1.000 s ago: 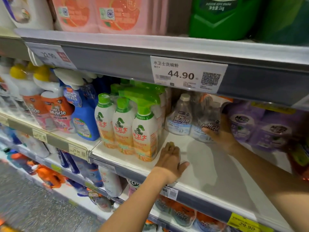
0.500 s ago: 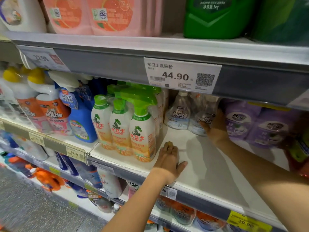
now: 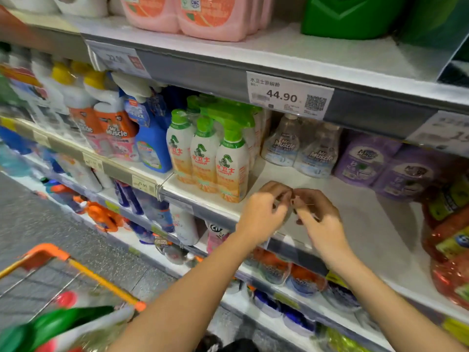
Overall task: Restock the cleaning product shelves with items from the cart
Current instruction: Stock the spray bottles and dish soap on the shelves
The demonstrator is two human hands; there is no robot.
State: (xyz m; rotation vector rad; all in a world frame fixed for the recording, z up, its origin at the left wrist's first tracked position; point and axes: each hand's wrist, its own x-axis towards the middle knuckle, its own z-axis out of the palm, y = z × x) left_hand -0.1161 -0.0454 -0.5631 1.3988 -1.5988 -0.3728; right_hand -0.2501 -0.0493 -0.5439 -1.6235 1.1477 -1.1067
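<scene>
My left hand (image 3: 264,212) and my right hand (image 3: 319,219) meet in front of the middle shelf (image 3: 355,224), fingers curled and fingertips touching each other; I see nothing held in either. Behind them, at the back of the shelf, stands a wrapped pack of clear Mr Muscle bottles (image 3: 299,146). Just left of my hands is a pack of orange spray bottles with green triggers (image 3: 218,153). The cart (image 3: 83,273), with an orange handle, is at the lower left and holds a blurred green bottle (image 3: 63,323).
Purple pouches (image 3: 380,161) sit right of the clear bottles, and red wrapped packs (image 3: 451,237) fill the shelf's right end. A 44.90 price tag (image 3: 289,95) hangs on the shelf above. Blue and orange Mr Muscle bottles (image 3: 114,133) stand further left. Lower shelves are stocked.
My right hand let go of the clear Mr Muscle pack and drew back. My left hand lifted off the shelf. Both now meet at the shelf front. The view tilted down, showing the cart.
</scene>
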